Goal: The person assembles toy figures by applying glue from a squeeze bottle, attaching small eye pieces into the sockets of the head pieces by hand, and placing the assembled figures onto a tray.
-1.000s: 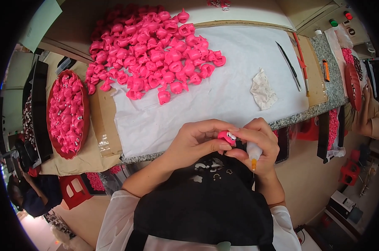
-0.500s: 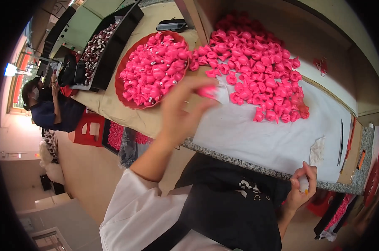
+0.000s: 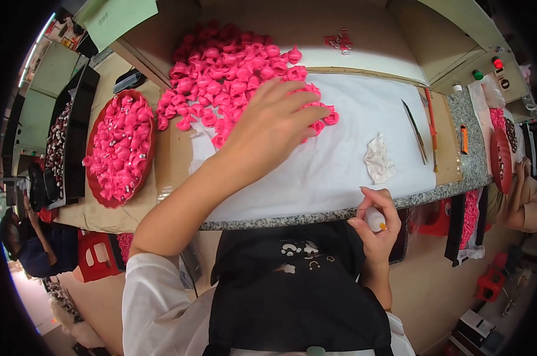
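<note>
The left hand (image 3: 274, 121) reaches out flat, fingers spread, over the near edge of the heap of pink pieces (image 3: 233, 77) at the back of the desk (image 3: 292, 216); whether it grips one I cannot tell. The right hand (image 3: 376, 222) sits at the desk's front edge, fingers pinched around a small white bottle (image 3: 375, 219). White cloth (image 3: 340, 160) lies bare between them. A crumpled rag (image 3: 377, 159) and tweezers (image 3: 415, 130) lie right; a red tray (image 3: 121, 148) left.
</note>
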